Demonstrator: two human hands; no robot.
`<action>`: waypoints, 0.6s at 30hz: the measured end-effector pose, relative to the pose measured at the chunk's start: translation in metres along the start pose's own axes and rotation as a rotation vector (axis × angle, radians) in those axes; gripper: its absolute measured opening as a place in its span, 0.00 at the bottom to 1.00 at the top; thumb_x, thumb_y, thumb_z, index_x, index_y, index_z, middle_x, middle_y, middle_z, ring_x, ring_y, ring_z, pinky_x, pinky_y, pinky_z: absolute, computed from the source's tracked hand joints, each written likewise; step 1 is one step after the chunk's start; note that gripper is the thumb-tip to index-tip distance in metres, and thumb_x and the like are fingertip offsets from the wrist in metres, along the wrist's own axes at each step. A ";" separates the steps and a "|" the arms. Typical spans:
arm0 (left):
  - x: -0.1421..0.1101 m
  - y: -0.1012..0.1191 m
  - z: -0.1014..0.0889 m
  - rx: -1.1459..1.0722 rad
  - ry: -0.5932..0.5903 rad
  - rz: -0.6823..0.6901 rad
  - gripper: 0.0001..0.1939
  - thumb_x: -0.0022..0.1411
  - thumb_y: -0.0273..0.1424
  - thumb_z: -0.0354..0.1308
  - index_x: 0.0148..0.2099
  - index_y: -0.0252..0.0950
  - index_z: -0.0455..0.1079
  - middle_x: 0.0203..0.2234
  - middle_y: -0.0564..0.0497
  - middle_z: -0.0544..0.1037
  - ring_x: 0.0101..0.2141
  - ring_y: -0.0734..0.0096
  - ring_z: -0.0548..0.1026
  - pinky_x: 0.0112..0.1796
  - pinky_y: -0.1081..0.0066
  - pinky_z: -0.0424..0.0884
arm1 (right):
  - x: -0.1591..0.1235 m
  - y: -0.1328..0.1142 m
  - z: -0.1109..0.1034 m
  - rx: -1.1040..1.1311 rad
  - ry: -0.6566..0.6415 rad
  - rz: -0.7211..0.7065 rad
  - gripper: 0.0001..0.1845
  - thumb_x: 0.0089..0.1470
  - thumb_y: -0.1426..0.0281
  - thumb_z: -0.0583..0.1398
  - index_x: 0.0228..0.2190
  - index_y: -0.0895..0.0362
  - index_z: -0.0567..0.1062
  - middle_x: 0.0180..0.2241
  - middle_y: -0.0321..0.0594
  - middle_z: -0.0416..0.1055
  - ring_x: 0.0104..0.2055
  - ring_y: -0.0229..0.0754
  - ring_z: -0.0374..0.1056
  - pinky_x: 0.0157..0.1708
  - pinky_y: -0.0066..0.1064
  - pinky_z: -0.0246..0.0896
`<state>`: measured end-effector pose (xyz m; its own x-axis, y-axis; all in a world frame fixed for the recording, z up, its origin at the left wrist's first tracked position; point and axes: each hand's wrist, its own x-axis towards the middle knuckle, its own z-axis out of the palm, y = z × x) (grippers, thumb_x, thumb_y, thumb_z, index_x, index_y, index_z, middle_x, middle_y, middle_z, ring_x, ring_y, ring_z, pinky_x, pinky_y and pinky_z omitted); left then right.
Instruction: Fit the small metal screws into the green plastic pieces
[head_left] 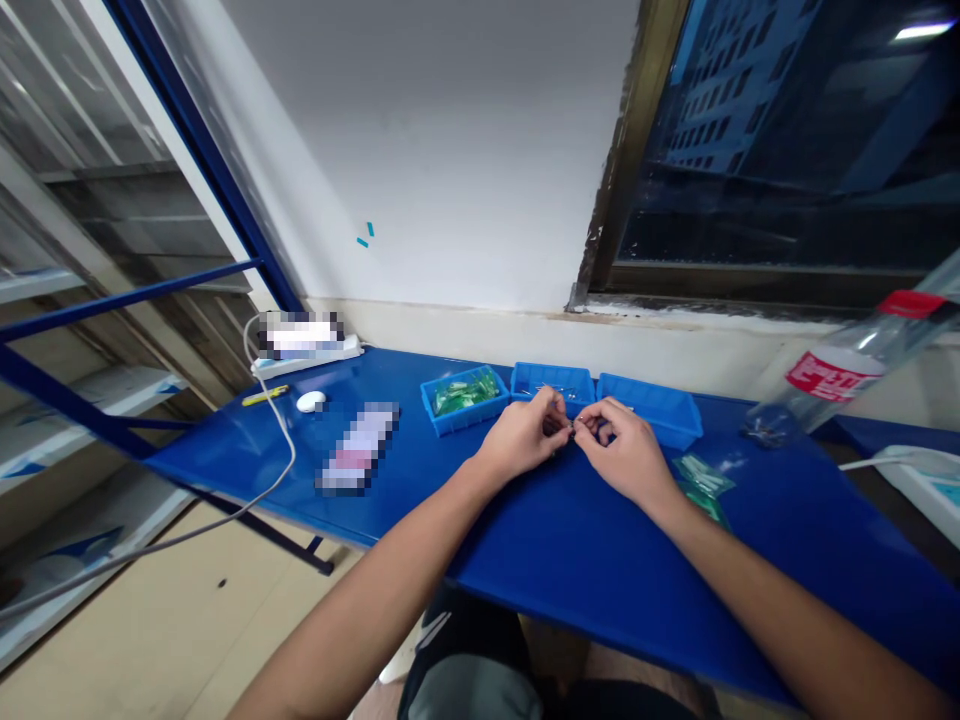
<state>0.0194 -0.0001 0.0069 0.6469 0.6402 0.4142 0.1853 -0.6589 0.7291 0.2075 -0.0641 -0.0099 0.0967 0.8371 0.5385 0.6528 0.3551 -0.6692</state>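
My left hand (529, 432) and my right hand (619, 440) meet above the blue table, in front of the bins. Fingers of both hands are pinched together at one spot, around something tiny and dark that is too small to name. Just behind my left hand, a blue bin (517, 378) holds thin metal pieces. Behind my right hand stands another blue bin (675, 420), its contents mostly hidden. Farther left, a third blue bin (442, 428) contains green plastic packets (465, 392). Small clear-green plastic bags (703, 478) lie beside my right wrist.
On the blue table (540, 570), a blurred-out flat item (358, 450), a white oval object (311, 402) and a yellow cutter (265, 395) lie left. A grey cable (289, 450) hangs over the left edge. At right, a clear bottle (840, 370) with a red label leans.
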 end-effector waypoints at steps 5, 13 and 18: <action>0.003 0.003 -0.003 -0.098 0.138 0.021 0.10 0.67 0.32 0.63 0.47 0.37 0.66 0.40 0.46 0.82 0.39 0.67 0.82 0.43 0.69 0.78 | -0.002 0.001 -0.004 0.094 -0.035 0.062 0.13 0.66 0.59 0.58 0.36 0.53 0.77 0.37 0.42 0.77 0.34 0.44 0.73 0.31 0.33 0.67; 0.005 -0.002 -0.005 -0.249 0.111 -0.007 0.23 0.66 0.34 0.66 0.59 0.36 0.64 0.45 0.43 0.83 0.40 0.66 0.82 0.43 0.67 0.77 | -0.005 0.009 0.001 0.203 -0.110 0.135 0.18 0.64 0.53 0.60 0.40 0.54 0.81 0.36 0.43 0.80 0.34 0.46 0.75 0.34 0.36 0.70; 0.002 0.001 -0.013 0.087 0.099 0.017 0.14 0.71 0.31 0.56 0.57 0.37 0.71 0.43 0.45 0.84 0.41 0.64 0.82 0.45 0.66 0.76 | 0.003 0.015 0.000 0.414 -0.028 0.314 0.25 0.57 0.46 0.65 0.39 0.57 0.79 0.31 0.43 0.79 0.28 0.41 0.72 0.24 0.30 0.66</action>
<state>0.0115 0.0062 0.0156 0.5753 0.6619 0.4806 0.2411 -0.6987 0.6736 0.2177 -0.0561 -0.0179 0.2164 0.9384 0.2694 0.2432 0.2154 -0.9457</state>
